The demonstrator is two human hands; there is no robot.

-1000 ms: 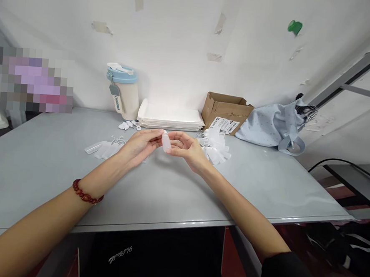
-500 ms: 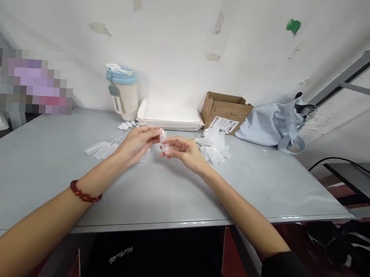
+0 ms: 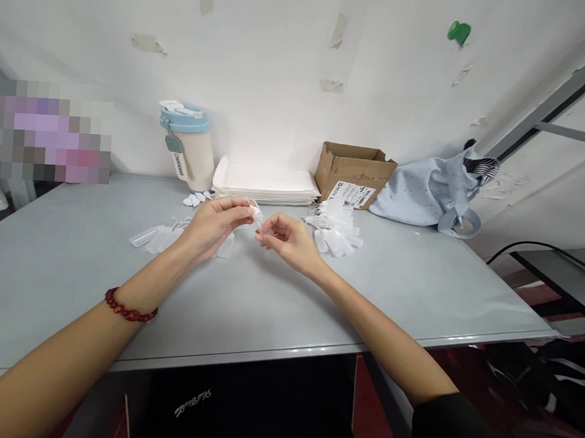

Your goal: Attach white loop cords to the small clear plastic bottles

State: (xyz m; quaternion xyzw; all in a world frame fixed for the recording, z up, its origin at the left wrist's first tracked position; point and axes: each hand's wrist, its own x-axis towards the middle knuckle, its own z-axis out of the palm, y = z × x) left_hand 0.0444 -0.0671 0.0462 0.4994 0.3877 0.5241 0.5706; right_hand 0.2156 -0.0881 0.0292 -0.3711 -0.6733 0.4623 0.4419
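My left hand pinches a small, clear plastic sleeve between thumb and fingertips, with something white at its upper end and a thin string by it. At the lower end of the sleeve, the bent thumb and fingers of my right hand close together on it. Fingers partly cover the sleeve, so its contents are unclear. Beside my left wrist lie several clear sleeves with strings, partly behind the hand. Beyond my right hand spreads a pile of similar sleeves with white strings.
A cream tumbler with a blue lid stands by the wall, small white pieces in front of it. A stack of white envelopes or sheets, a cardboard box and a light blue cloth bag line the back of the grey table.
My right-hand fingers have drawn closer together at the sleeve's lower end, and the sleeve is tilted more. My left hand keeps its pinch. The whole view has shifted slightly.
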